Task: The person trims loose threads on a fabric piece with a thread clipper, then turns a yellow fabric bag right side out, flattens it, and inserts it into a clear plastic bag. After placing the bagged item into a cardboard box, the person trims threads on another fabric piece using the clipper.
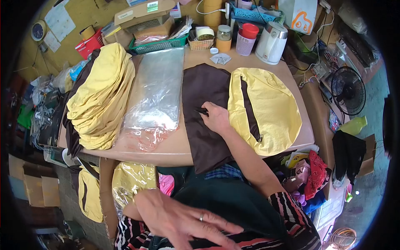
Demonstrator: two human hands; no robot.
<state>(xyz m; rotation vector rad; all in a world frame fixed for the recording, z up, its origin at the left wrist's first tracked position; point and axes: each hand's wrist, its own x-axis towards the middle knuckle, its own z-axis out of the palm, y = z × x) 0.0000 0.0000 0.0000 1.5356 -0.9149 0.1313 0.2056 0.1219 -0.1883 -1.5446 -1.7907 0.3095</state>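
Note:
My right hand (216, 118) rests over a dark brown cloth piece (204, 146), fingers closed around a small black pointed tool (201, 111) whose exact kind I cannot make out. Joined or touching the brown cloth on its right is a rounded yellow cloth piece (280, 110) with a long dark slit. My left hand (183, 218), wearing a ring, hovers close in front of my body; its fingers are spread with nothing in them, slightly blurred. Below the table edge, a yellow cloth item in clear plastic (132, 181) sits in a cardboard box, just beyond the left hand.
A tall pile of yellow cloth pieces (102, 100) lies left on the table, beside a stack of clear plastic bags (154, 89). Along the back stand a green basket (160, 44), a red cup (249, 31) and a white kettle (271, 43). A black fan (348, 90) is at right.

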